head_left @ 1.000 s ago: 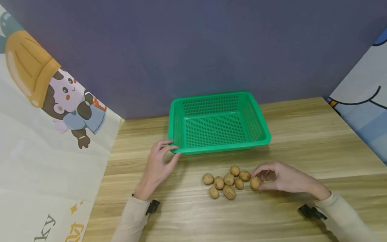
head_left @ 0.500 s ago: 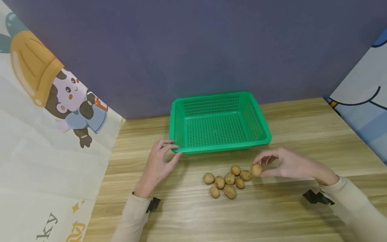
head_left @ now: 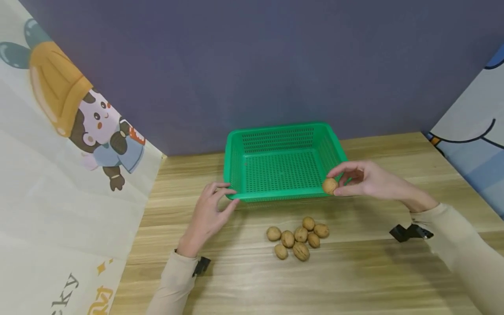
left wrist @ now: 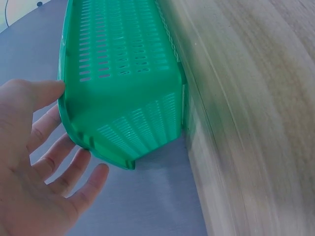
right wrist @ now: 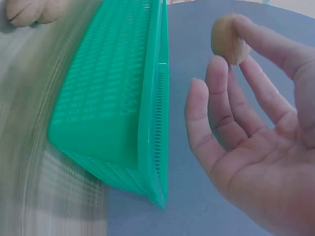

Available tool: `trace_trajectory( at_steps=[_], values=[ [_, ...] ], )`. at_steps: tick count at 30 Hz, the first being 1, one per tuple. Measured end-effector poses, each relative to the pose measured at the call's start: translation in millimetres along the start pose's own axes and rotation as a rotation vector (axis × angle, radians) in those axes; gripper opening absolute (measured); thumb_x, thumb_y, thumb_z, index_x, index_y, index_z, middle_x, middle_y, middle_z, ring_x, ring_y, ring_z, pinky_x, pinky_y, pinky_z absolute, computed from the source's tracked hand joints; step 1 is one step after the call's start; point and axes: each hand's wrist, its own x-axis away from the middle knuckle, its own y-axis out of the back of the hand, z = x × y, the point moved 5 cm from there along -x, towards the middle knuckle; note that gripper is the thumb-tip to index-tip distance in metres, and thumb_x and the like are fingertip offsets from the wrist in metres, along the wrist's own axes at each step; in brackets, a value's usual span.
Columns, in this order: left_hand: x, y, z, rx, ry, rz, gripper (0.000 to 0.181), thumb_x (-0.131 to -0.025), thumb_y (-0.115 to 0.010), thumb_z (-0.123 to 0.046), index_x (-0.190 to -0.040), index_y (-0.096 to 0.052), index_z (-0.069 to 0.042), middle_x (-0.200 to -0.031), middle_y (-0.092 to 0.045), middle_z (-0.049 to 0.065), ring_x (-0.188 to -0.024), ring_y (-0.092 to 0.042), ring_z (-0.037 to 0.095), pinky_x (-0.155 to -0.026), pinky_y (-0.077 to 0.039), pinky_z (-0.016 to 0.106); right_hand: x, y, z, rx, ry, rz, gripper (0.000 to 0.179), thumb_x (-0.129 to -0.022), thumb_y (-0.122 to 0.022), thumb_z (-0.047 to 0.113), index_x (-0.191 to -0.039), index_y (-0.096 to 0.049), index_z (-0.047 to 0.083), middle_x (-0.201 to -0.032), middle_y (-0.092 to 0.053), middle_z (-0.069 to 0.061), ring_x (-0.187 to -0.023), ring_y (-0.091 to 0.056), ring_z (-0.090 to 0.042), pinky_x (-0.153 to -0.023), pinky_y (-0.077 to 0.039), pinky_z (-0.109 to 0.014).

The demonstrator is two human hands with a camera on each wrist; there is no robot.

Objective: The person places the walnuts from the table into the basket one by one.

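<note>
A walnut [head_left: 330,186] is pinched between the thumb and fingertips of my right hand [head_left: 364,178], held up over the front right corner of the green plastic basket [head_left: 283,195]. The right wrist view shows the same walnut [right wrist: 230,39] at the tips, the other fingers loosely bent. My left hand [head_left: 206,214] touches the basket's front left corner. Seen from the left wrist, its thumb [left wrist: 49,92] meets the rim and the spread, fairly straight fingers [left wrist: 61,152] lie along the corner. Several more walnuts [head_left: 301,234] lie in a loose group on the table before the basket.
The wood-grain table [head_left: 252,284] ends at a dark blue-grey panel [head_left: 275,65] just behind the basket. A pale wall with cartoon prints [head_left: 59,175] stands at the left, another printed panel [head_left: 472,144] at the right. Black camera mounts [head_left: 411,232] sit on both wrists.
My right hand has lifted one walnut from the right end of the group and carried it up and forward to the basket's rim. The left hand keeps its place at the corner.
</note>
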Motion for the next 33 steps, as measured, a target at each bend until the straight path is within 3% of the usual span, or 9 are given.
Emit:
trace_trajectory(
  at_steps=[6, 11, 19, 26, 33],
  values=[
    [-0.3, -2.2, -0.5, -0.015, -0.004, 0.011, 0.022, -0.098, -0.080, -0.023, -0.116, -0.078, -0.011, -0.136, -0.068, 0.015, -0.132, -0.059, 0.033, -0.112, -0.053, 0.054, -7.7, 17.0, 0.9, 0.020, -0.030, -0.061, 0.035, -0.095, -0.080, 0.010, -0.129, -0.070, 0.010, -0.108, -0.076, 0.003, -0.094, -0.071, -0.013, -0.077, -0.062, -0.028],
    [0.4, -1.4, -0.4, -0.010, 0.007, 0.002, 0.022, -0.097, -0.081, -0.023, -0.114, -0.078, -0.011, -0.135, -0.068, 0.015, -0.131, -0.060, 0.034, -0.111, -0.053, 0.055, -22.0, 30.6, 13.5, 0.039, -0.060, -0.085, 0.038, -0.097, -0.079, 0.013, -0.133, -0.069, 0.010, -0.110, -0.077, 0.005, -0.096, -0.072, -0.014, -0.076, -0.061, -0.033],
    [-0.1, -0.7, -0.3, -0.014, 0.020, 0.012, 0.022, -0.097, -0.081, -0.023, -0.115, -0.078, -0.010, -0.136, -0.068, 0.015, -0.132, -0.060, 0.033, -0.113, -0.052, 0.055, -61.6, 43.0, 24.0, 0.036, -0.150, -0.103, 0.043, -0.099, -0.078, 0.026, -0.139, -0.067, 0.016, -0.131, -0.071, 0.001, -0.105, -0.071, -0.013, -0.089, -0.061, -0.038],
    [0.8, -0.9, -1.7, -0.012, 0.016, 0.010, 0.022, -0.097, -0.081, -0.022, -0.115, -0.078, -0.010, -0.136, -0.068, 0.016, -0.132, -0.060, 0.033, -0.113, -0.052, 0.055, -102.0, 45.5, 20.1, 0.019, -0.175, -0.079, 0.047, -0.099, -0.077, 0.035, -0.141, -0.065, 0.016, -0.135, -0.071, -0.006, -0.103, -0.073, -0.014, -0.082, -0.062, -0.040],
    [1.2, -0.1, -1.9, -0.019, -0.001, -0.012, 0.022, -0.095, -0.082, -0.021, -0.113, -0.078, -0.010, -0.134, -0.069, 0.016, -0.130, -0.061, 0.034, -0.112, -0.053, 0.055, -133.7, 41.1, 2.3, -0.069, -0.199, -0.045, 0.052, -0.097, -0.080, 0.036, -0.143, -0.064, 0.018, -0.146, -0.063, -0.005, -0.125, -0.063, -0.019, -0.092, -0.062, -0.037]
  ],
)
